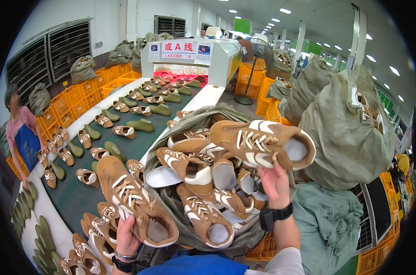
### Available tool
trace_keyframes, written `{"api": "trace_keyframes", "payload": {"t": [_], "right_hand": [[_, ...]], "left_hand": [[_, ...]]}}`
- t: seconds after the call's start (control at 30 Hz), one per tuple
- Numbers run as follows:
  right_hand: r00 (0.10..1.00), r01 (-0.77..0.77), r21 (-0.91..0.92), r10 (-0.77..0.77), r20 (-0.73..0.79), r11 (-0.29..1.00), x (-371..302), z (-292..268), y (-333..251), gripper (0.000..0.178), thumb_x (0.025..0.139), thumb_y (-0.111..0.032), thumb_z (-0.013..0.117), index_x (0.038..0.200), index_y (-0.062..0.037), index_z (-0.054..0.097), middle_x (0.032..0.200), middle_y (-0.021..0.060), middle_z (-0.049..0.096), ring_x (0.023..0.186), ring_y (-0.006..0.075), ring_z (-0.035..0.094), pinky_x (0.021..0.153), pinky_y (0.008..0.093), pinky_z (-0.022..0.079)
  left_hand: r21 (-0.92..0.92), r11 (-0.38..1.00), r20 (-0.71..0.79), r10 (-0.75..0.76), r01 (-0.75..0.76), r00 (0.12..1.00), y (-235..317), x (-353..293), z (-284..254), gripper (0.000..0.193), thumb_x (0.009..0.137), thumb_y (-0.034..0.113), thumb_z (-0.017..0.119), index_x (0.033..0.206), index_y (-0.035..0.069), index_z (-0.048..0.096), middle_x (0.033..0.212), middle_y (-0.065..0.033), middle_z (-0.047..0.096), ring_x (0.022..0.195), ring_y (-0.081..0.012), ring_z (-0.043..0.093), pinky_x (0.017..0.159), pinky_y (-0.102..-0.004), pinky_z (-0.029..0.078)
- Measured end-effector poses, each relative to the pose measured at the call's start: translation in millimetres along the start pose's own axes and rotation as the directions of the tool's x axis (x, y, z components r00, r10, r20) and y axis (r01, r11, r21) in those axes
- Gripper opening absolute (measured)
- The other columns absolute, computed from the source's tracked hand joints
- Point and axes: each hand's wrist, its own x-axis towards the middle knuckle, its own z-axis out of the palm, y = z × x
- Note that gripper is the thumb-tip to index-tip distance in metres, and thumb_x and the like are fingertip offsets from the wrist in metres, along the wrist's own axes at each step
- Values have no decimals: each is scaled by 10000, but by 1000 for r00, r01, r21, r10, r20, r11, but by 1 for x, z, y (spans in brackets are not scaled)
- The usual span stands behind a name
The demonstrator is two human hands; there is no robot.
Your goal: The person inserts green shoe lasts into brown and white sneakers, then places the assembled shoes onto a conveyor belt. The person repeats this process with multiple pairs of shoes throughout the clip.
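Note:
My left hand [127, 237] is closed on the side of a brown sneaker upper [108, 176] with white stripes and cream laces, toe pointing away. My right hand [275, 182] grips a matching sneaker upper [231, 137] near its heel opening, toe pointing left. Between and below the two lies an open grey-green woven sack [160, 201], heaped with several more of these uppers [189, 169]. Pale linings show inside some of them. Both of my wrists wear dark bands.
Ahead, a dark green conveyor [70, 206] carries rows of uppers and green shoe lasts [141, 125] toward a white machine [219, 68]. A person [24, 133] in a blue apron stands at left. Orange crates [75, 103], large stuffed sacks [340, 133] and a fan [250, 80] surround the line.

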Motion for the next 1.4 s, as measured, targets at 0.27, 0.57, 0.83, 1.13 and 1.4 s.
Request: {"api": "trace_keyframes", "payload": {"t": [0.27, 0.57, 0.83, 1.13, 1.4], "right_hand": [[892, -414, -248, 445, 80, 876, -148, 83, 129, 189, 926, -97, 557, 1094, -15, 584, 1047, 66, 610, 987, 160, 554, 908, 313, 421], [456, -731, -467, 865, 209, 498, -164, 150, 242, 203, 932, -110, 567, 1119, -34, 557, 985, 53, 611, 890, 141, 571, 714, 262, 459], [583, -569, -580, 783, 217, 583, -166, 185, 313, 259, 845, 46, 559, 1100, 7, 530, 970, 123, 636, 805, 187, 637, 698, 285, 538], [490, -469, -815, 868, 81, 341, -191, 179, 343, 240, 906, -72, 604, 1130, 8, 571, 932, 66, 655, 806, 117, 618, 709, 241, 492], [486, -442, -861, 874, 7, 252, -199, 205, 345, 230, 925, -74, 575, 1141, 4, 565, 973, 70, 657, 855, 134, 626, 752, 255, 501]], "left_hand": [[-85, 996, 18, -5, 6, 1000, 1, -4, -6, 468, 912, 129, 571, 1339, 38, 401, 1258, -60, 544, 1154, -193, 521, 972, -336, 421], [181, 968, -137, 201, -175, 970, 86, -53, -63, 508, 864, 127, 673, 1309, 15, 457, 1213, -42, 580, 1059, -135, 559, 924, -310, 465], [170, 974, -564, 223, -152, 795, 227, -122, -242, 300, 922, 230, 606, 1161, 50, 590, 1076, -31, 654, 984, -156, 611, 911, -330, 483], [191, 861, -885, 358, -471, 297, 382, -136, -534, 206, 896, 186, 609, 1063, 68, 591, 1021, -58, 642, 974, -229, 604, 925, -444, 478], [278, 919, -929, 331, -280, 167, 401, -102, -630, 618, 826, 411, 659, 1307, 96, 429, 1337, -110, 444, 1263, -283, 360, 1059, -589, 206]]}}
